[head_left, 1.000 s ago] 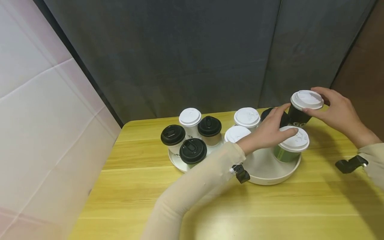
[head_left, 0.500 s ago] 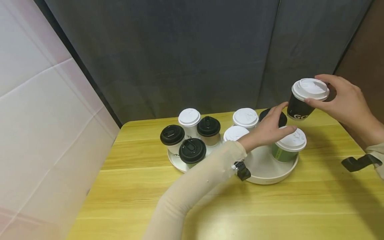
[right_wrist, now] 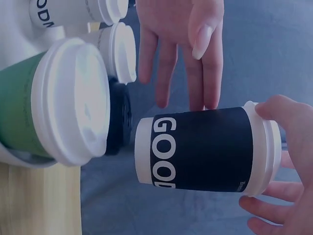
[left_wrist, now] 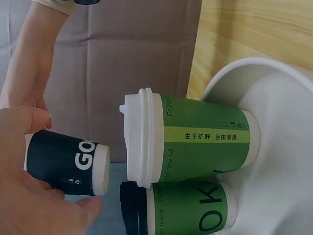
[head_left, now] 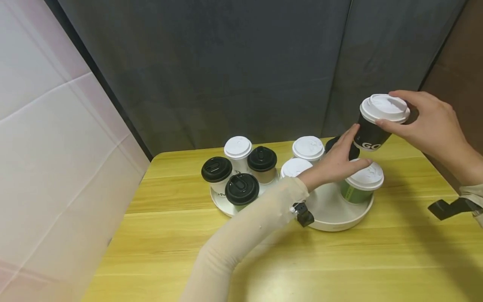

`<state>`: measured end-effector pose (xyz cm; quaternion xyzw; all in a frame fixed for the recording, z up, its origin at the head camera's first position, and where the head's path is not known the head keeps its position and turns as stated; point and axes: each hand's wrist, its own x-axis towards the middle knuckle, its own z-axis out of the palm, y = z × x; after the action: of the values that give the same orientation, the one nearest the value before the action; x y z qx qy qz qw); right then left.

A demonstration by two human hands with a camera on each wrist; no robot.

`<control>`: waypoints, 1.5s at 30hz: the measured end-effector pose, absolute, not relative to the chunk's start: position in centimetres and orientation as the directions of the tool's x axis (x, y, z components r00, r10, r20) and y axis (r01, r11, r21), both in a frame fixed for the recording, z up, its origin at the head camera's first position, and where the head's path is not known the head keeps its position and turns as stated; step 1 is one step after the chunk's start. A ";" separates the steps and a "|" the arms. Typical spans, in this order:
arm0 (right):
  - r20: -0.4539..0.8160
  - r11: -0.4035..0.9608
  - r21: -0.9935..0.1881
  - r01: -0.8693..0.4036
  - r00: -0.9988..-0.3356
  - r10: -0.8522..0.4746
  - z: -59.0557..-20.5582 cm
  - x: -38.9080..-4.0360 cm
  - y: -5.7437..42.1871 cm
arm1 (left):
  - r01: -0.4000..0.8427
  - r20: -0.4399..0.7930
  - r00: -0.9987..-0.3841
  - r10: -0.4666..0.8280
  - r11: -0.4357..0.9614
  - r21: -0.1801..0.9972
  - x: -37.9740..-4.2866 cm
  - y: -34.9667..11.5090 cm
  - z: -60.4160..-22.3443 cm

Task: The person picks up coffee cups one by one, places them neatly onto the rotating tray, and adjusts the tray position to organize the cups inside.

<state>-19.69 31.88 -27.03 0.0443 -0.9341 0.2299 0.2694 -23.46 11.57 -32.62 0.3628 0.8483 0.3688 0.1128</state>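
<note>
A black paper coffee cup (head_left: 371, 133) with a white lid hangs in the air, slightly tilted, above the right end of the round white tray (head_left: 332, 226). My right hand (head_left: 437, 126) grips it by the lid rim, thumb on the near side. My left hand (head_left: 333, 164) reaches over the tray with its fingers straight, close by the cup; whether they touch it I cannot tell. Below that hand stands a green cup (left_wrist: 205, 139) with a white lid, beside a black-lidded green cup (left_wrist: 190, 210). Two white-lidded cups, one of them this lid (head_left: 308, 147), are partly hidden by my left arm.
To the left, a second white tray (head_left: 222, 205) carries several lidded cups, among them a front black-lidded cup (head_left: 242, 189). A dark curtain (head_left: 226, 75) rises behind the wooden table (head_left: 170, 247), and a pale panel (head_left: 60, 159) stands at the left.
My right hand has raised the black cup from behind the green cup, first up and a little right, then slightly left. My left hand has hardly moved.
</note>
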 end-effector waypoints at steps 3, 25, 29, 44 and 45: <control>0.534 0.892 -0.403 -0.204 -0.844 0.048 -26.8 -19.6 31.5 | 0.524 0.084 -0.706 0.703 0.439 0.730 -23.3 11.3 -32.7; 0.611 0.870 -0.427 -0.246 -0.788 0.077 -26.0 -17.5 28.5 | 0.527 0.171 -0.673 0.719 0.305 0.793 -20.7 8.2 -31.6; 0.637 0.862 -0.426 -0.274 -0.768 0.071 -26.1 -17.0 27.8 | 0.505 0.168 -0.679 0.714 0.289 0.813 -19.8 7.4 -31.3; 0.683 0.848 -0.392 -0.356 -0.730 0.010 -27.9 -14.0 24.5 | 0.505 0.185 -0.687 0.702 0.279 0.817 -15.7 3.8 -32.3; 0.681 0.845 -0.397 -0.358 -0.733 0.010 -28.1 -13.8 24.4 | 0.514 0.188 -0.685 0.704 0.284 0.809 -15.5 3.7 -32.4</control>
<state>-13.75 24.36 -28.09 0.0974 -0.8935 0.2607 0.3525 -15.46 3.66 -32.44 0.3831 0.7947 0.4594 0.1030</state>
